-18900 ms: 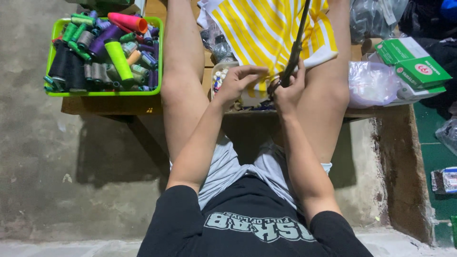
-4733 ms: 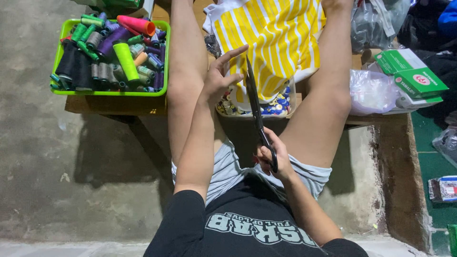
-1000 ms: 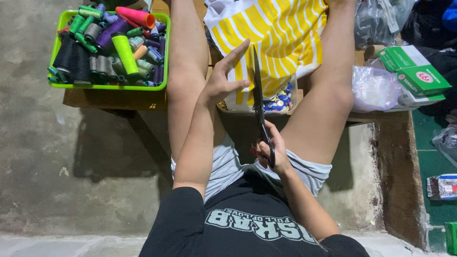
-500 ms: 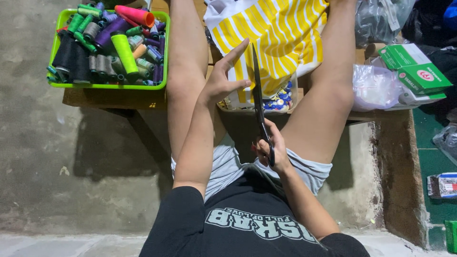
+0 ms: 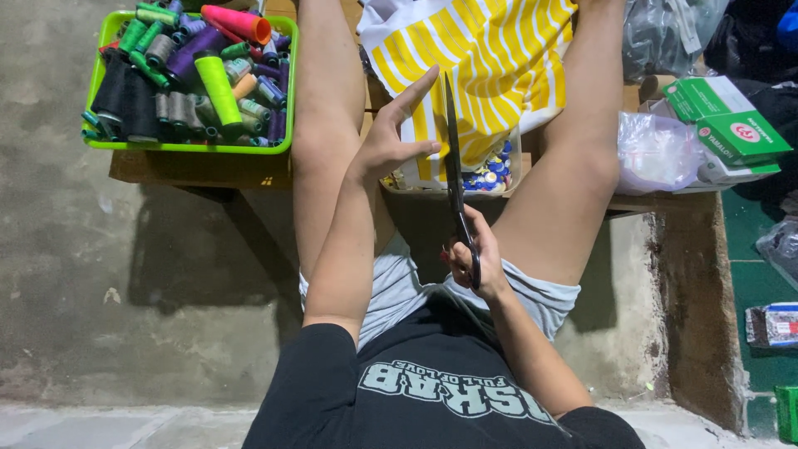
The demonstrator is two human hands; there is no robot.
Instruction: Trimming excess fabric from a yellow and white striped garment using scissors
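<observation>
Scissors (image 5: 455, 179) run long-axis away from me, tips up over the striped cloth (image 5: 490, 58). From the left I see my left hand (image 5: 391, 141) spread open, thumb touching the blade; my right hand (image 5: 472, 262) grips the handles, nearer my body.

Right hand (image 5: 472, 254) drawn back from the fabric to the lap, long scissors (image 5: 454, 170) now pointing away, blades beside the left hand (image 5: 392, 137), yellow striped fabric (image 5: 482, 62) spread beyond its fingertips
</observation>
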